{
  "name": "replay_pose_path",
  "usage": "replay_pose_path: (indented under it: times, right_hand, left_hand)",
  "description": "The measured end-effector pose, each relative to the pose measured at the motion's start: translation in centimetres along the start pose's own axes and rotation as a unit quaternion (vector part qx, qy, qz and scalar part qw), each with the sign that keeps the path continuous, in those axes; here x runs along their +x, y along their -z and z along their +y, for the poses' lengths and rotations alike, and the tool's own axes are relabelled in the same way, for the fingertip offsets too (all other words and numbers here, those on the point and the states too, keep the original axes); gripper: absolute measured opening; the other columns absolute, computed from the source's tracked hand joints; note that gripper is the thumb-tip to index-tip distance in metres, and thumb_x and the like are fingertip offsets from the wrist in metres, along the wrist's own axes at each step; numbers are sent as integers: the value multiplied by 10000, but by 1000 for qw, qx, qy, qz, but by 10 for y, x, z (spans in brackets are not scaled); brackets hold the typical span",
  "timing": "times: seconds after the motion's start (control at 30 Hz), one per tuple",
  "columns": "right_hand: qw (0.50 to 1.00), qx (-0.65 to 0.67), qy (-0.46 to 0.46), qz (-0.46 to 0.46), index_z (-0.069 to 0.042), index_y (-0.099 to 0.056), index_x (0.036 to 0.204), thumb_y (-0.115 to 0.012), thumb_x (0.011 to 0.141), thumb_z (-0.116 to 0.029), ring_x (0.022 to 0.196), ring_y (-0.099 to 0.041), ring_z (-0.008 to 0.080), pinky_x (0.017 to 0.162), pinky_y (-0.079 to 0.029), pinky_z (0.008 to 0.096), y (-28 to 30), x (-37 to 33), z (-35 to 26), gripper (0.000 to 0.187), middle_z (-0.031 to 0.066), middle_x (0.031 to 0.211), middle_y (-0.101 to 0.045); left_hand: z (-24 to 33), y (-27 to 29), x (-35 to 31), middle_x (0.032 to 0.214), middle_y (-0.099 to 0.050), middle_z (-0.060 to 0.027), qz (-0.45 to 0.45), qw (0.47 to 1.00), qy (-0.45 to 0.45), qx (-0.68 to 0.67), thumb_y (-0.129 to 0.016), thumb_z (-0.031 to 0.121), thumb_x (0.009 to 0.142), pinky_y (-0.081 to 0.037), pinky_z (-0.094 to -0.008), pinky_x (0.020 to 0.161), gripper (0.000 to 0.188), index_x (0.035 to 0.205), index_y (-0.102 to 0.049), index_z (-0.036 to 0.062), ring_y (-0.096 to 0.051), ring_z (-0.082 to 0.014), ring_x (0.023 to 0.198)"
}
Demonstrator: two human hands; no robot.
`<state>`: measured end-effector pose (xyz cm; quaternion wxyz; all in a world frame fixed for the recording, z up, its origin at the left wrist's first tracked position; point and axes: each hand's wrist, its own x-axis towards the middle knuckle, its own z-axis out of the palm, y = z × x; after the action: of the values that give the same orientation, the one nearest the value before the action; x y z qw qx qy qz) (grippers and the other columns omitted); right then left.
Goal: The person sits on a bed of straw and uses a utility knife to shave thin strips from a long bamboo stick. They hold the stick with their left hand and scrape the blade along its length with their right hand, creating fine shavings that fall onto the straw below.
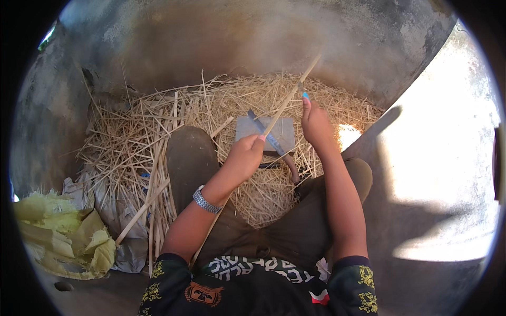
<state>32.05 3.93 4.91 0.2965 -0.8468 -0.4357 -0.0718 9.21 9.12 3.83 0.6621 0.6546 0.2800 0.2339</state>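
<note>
I sit on the ground with my knees spread over a heap of pale bamboo strips (158, 121). My left hand (243, 157) grips a long thin bamboo strip (287, 99) near its middle; the strip runs up and to the right, away from me. My right hand (315, 124) is closed higher up on the same strip, and a small blue-tipped thing shows at its fingers. A long knife (266, 134) with a dark curved handle lies on a grey flat block (284, 131) just beyond my hands. A metal watch (205, 201) is on my left wrist.
A curved grey concrete wall (211, 37) closes the far side. Yellow-green crumpled sacking (68, 237) and a grey cloth (124, 221) lie at my left. Bright sunlit concrete floor (448, 158) spreads to the right. Loose long strips (153, 200) lie beside my left leg.
</note>
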Motion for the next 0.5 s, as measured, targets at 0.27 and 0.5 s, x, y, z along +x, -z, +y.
replay_pose_path:
  times: [0.27,0.5]
  right_hand:
    - [965,-6,192,-180,-11,-593,945,-361,1049,-475,683,-663,430,643,-525,528,13,-68,-32,530,227,701,-662]
    - [952,-25,290,-90,-32,-579,876,-545,985,-464,541,-657,373,499,-518,470,-21,-83,-32,447,186,645,-662]
  left_hand:
    - [-7,21,-46,594,-337,75,-54,982,135,-122,-436,292,1046,-197,-235,392,310,784,-433,128,-262,-33,441]
    - [-53,30,-41,600,-385,57,25,998,-3,50,-467,268,1043,-286,-247,437,299,795,-476,100,-340,-48,468]
